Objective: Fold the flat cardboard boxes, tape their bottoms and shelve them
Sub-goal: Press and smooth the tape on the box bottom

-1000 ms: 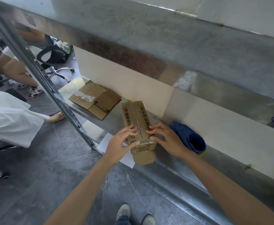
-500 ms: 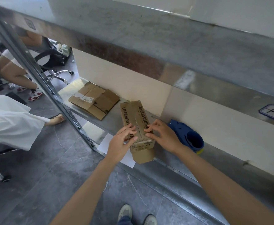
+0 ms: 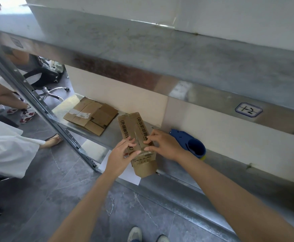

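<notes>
Brown cardboard box [image 3: 136, 126], folded up, sits on the lower metal shelf [image 3: 230, 165], its near end past the front edge. Left hand [image 3: 122, 155] and right hand [image 3: 162, 145] both hold it, bent fingers pressing its top flaps (either side of the seam). Flat cardboard [image 3: 92, 117] lies further left, a blue shoe [image 3: 194, 145] near the right.
</notes>
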The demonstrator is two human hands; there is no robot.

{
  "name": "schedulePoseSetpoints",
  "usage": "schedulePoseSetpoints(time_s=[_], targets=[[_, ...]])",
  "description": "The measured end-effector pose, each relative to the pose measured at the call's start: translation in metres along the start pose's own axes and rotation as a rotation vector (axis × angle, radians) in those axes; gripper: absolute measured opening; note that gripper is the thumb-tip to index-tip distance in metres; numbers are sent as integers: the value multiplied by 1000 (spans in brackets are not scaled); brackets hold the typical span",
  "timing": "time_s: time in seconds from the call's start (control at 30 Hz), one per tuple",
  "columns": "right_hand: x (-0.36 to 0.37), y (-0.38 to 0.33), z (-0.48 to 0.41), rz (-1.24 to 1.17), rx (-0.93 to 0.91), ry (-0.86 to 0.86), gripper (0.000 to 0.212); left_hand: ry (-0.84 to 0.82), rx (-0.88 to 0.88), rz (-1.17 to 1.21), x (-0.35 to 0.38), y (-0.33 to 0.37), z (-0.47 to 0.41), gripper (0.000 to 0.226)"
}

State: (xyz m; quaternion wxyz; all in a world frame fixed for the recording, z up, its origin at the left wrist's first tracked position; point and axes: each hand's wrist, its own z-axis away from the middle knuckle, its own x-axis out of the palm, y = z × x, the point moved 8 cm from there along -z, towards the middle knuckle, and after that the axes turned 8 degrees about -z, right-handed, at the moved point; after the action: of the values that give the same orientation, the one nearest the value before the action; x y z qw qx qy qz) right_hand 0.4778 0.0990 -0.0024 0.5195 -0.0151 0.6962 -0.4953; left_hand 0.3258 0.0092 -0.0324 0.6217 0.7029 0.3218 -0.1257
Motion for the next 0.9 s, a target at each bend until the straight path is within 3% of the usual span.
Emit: schedulePoseSetpoints(time_s=[0.17, 0.33, 0.57, 0.67, 0.8, 0.9], targets=[[1, -8, 3, 55, 2, -18, 29, 3, -7, -36, 1, 2, 1, 27], [5, -2, 9, -43, 26, -21, 21, -1, 32, -68, 0, 8, 2, 10], [2, -5, 13, -58, 45, -19, 21, -64, 79, -63, -2, 4, 0, 15], [3, -5, 10, -2, 43, -38, 32, -79, 98, -83, 0, 1, 0, 18], [3, 2, 10, -155, 105, -9, 12, -82, 118, -140, 1, -1, -2, 19], [7, 4, 9, -181, 85, -2, 11, -84, 112, -178, -2, -2, 1, 27]])
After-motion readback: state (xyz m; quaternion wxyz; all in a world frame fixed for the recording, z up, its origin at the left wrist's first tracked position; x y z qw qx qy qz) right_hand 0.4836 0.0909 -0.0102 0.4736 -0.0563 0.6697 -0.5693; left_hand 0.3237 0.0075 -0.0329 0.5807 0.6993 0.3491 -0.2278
